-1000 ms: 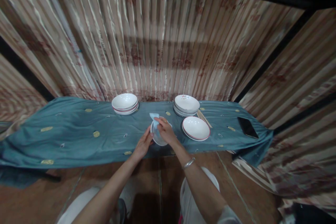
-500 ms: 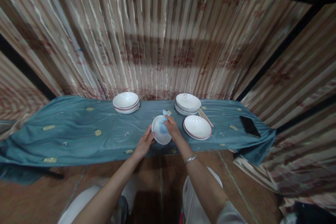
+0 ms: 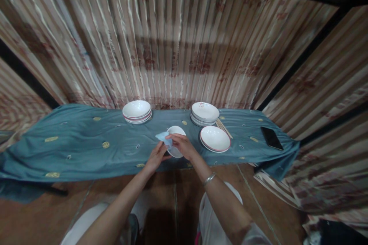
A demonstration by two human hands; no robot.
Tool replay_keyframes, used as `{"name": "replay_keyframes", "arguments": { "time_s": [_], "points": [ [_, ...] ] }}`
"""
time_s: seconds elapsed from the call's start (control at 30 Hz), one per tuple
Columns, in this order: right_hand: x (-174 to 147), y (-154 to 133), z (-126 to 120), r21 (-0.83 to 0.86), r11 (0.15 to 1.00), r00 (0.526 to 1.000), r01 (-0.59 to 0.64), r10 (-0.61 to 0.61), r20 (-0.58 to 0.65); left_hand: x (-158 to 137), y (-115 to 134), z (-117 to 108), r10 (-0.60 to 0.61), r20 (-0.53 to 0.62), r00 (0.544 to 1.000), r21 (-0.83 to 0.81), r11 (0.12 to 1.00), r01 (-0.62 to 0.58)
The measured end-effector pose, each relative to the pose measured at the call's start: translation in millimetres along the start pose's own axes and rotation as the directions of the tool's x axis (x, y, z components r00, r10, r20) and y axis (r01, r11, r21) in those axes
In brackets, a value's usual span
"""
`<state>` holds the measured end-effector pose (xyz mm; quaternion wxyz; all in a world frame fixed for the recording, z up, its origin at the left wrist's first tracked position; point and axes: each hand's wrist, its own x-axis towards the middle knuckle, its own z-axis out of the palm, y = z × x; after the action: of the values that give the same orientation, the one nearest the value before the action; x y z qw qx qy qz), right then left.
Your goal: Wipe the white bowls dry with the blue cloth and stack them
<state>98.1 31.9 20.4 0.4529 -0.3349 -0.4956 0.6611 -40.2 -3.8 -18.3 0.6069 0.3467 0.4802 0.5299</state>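
Over the near edge of the cloth-covered table, a white bowl (image 3: pixel 177 153) is held with its hollow side facing me. My left hand (image 3: pixel 156 156) grips its left rim, fingers partly hidden behind the bowl. A light blue cloth (image 3: pixel 163 136) is pinched in my right hand (image 3: pixel 181 145), which lies across the bowl's inside. The cloth reaches over the bowl's left rim, close to my left fingers. Right of my hands sit a couple of red-rimmed shallow bowls (image 3: pixel 215 138), stacked.
A stack of white bowls (image 3: pixel 137 109) stands at the back left and a stack of plates (image 3: pixel 205 112) at the back right. Chopsticks (image 3: pixel 224 128) lie beside the plates. A black phone (image 3: pixel 271 138) rests on the teal tablecloth (image 3: pixel 86 153). A pleated curtain (image 3: pixel 172 38) hangs behind.
My right hand has swept the blue cloth leftward, from the bowl's upper right inside to its left rim. My left hand still holds the bowl, which has shifted slightly left.
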Motion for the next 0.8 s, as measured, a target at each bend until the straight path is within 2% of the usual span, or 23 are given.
{"name": "replay_keyframes", "arguments": {
  "time_s": [0.13,0.33,0.5,0.8],
  "points": [
    [-5,-6,3,0.078,0.986,0.989,-0.145,0.144,0.023,-4,5,2,-0.027,0.043,0.999,-0.057,0.998,0.029],
    [-6,-1,-3,-0.059,0.963,0.964,-0.264,0.264,-0.012,-9,12,1,-0.029,0.066,0.997,-0.084,0.996,0.034],
    [-5,6,-9,-0.243,0.937,0.968,-0.251,0.236,-0.089,-9,17,1,-0.073,0.092,0.993,-0.103,0.991,0.082],
    [6,23,-7,-0.033,0.997,0.997,-0.067,0.066,-0.043,-8,16,3,-0.051,0.055,0.997,-0.061,0.997,0.054]
  ]
}}
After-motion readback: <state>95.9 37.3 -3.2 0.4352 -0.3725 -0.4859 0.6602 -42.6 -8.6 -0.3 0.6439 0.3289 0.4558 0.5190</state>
